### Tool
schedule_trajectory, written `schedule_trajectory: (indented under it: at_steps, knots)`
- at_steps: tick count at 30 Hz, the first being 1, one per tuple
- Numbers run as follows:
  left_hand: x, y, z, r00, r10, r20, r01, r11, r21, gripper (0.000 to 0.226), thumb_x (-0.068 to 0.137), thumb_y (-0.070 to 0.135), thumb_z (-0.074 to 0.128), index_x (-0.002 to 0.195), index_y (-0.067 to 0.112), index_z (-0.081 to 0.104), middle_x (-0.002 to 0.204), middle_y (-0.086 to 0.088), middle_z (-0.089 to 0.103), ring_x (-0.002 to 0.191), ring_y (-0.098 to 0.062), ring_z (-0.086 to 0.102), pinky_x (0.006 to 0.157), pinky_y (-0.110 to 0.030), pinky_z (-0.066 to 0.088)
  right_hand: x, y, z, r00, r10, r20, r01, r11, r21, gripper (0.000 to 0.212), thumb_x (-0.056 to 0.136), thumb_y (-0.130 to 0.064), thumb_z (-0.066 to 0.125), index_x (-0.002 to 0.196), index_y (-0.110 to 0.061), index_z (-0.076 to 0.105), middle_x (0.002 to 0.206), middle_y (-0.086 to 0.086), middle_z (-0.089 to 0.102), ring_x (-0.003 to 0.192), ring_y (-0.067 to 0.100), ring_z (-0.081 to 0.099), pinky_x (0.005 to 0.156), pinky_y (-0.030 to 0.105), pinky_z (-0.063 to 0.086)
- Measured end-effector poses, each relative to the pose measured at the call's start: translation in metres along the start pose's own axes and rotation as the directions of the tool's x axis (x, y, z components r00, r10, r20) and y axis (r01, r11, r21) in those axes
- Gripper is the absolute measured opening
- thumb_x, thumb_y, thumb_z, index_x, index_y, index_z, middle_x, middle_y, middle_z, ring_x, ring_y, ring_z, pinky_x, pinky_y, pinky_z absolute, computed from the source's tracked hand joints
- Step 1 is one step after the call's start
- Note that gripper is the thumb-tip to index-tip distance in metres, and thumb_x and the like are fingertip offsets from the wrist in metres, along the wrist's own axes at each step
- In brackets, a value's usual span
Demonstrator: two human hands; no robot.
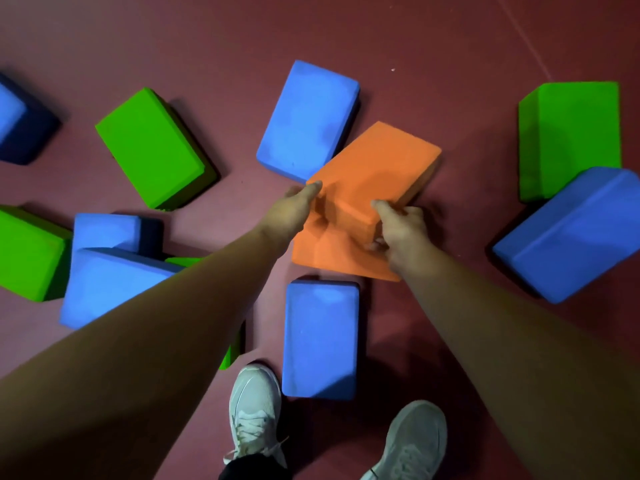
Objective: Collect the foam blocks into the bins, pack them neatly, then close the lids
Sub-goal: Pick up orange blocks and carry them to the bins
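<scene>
An orange foam block (374, 168) lies tilted on top of a second orange block (332, 258) in the middle of the dark red floor. My left hand (294, 211) grips the upper block's near left corner, thumb on top. At the near right corner my right hand (403, 233) curls round the same block. Blue blocks lie just behind (308, 121) and just in front (320, 339) of the orange pair. No bin shows in this view.
Green blocks lie at the left (150, 147), far left (29, 254) and back right (569, 140). More blue blocks lie at the right (571, 233), left (110, 285) and far left edge (10, 112). My two white shoes (256, 410) stand on the floor below.
</scene>
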State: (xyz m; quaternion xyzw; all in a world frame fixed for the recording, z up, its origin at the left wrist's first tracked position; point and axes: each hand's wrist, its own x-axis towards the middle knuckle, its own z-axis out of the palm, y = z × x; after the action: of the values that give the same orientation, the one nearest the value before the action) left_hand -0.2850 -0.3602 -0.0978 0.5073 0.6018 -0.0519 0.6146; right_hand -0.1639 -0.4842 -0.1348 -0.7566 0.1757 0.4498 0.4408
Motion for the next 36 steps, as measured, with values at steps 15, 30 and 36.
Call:
schedule_trajectory:
  at_steps: [15, 30, 36]
  knots:
    - [-0.071, -0.065, -0.065, 0.935, 0.094, -0.341, -0.146, 0.981, -0.13, 0.064, 0.074, 0.029, 0.086, 0.124, 0.021, 0.046, 0.111, 0.011, 0.063, 0.096, -0.002, 0.065, 0.082, -0.026, 0.052, 0.016, 0.035, -0.022, 0.967, -0.147, -0.209, -0.043, 0.714, -0.699, 0.097, 0.071, -0.063, 0.076, 0.133, 0.006, 0.046, 0.134, 0.026, 0.055, 0.127, 0.038, 0.053, 0.102, 0.042, 0.043]
    - [-0.102, -0.062, -0.115, 0.849, 0.145, -0.508, -0.138, 0.989, 0.052, 0.075, 0.055, 0.047, 0.087, 0.114, 0.031, 0.043, 0.116, 0.0, 0.06, 0.103, -0.021, 0.062, 0.09, -0.05, 0.053, -0.073, 0.0, 0.004, 0.83, -0.539, -0.146, 0.389, 0.746, -0.54, 0.1, 0.056, -0.048, 0.087, 0.133, -0.014, 0.034, 0.127, 0.016, 0.058, 0.113, 0.034, 0.059, 0.095, 0.041, 0.048]
    - [-0.186, 0.068, -0.168, 0.83, 0.256, -0.496, -0.202, 0.966, 0.162, 0.083, 0.052, 0.053, 0.082, 0.119, 0.02, 0.045, 0.118, -0.007, 0.059, 0.107, -0.03, 0.058, 0.092, -0.051, 0.05, -0.217, -0.133, -0.026, 0.704, -0.708, -0.059, 0.53, 0.578, -0.621, 0.099, 0.061, -0.035, 0.091, 0.137, 0.002, 0.041, 0.132, 0.021, 0.049, 0.123, 0.039, 0.049, 0.103, 0.042, 0.04]
